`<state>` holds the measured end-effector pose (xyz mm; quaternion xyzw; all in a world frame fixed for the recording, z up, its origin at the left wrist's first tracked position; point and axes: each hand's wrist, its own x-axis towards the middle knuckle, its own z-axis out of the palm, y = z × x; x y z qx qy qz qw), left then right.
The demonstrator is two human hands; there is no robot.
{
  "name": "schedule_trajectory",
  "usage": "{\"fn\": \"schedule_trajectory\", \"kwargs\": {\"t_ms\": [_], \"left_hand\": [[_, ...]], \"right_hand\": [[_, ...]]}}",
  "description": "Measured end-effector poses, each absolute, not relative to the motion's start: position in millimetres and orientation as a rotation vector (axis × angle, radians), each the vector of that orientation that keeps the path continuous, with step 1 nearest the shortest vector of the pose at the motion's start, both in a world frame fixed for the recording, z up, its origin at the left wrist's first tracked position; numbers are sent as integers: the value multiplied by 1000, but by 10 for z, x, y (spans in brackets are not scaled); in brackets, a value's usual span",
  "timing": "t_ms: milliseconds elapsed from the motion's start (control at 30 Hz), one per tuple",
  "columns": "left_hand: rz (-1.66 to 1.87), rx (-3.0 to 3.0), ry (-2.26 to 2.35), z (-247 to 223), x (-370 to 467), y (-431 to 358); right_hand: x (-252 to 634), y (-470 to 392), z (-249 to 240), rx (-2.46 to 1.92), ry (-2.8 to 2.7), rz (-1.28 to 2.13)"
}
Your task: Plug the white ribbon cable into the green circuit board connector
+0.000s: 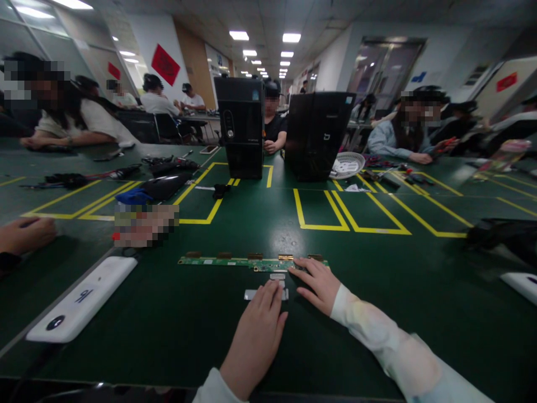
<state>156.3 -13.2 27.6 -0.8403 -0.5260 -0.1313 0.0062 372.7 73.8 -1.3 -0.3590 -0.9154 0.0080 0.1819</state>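
A long, thin green circuit board (235, 262) with gold-brown tabs along its far edge lies flat before me. My right hand (318, 284) is at its right part, fingers apart, with fingertips on or just beside the board. Nearer to me lies a flat silver-grey strip (251, 295), which looks like a ribbon cable. My left hand (259, 316) rests over this strip with its fingers stretched out, hiding the strip's middle. A small pale end piece (277, 276) shows between the left fingertips and the board.
A white oblong device (84, 299) lies at the left, near another person's hand (29, 238). Two black computer towers (245, 129) (316, 134) stand across the green table (377, 313). A white basket (348, 165), cables (75, 178) and yellow tape outlines (323, 227) lie around them. Several people sit nearby.
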Motion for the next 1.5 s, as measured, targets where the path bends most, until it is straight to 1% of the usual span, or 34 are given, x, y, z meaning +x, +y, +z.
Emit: {"fn": "schedule_trajectory", "kwargs": {"t_ms": [267,967,1167,1500], "left_hand": [[-480,-2646,-1581,200,1573,-87],[-406,-2659,-1558,247,1574,-53],[-481,-2640,-1591,247,1579,-56],[-384,-2752,-1533,296,1522,-3]], "right_hand": [[3718,725,18,-1037,-2580,45],[3725,744,1,-1032,-2572,60],[3735,743,-9,-1041,-2584,59],[3736,739,-7,-1028,-2594,78]]}}
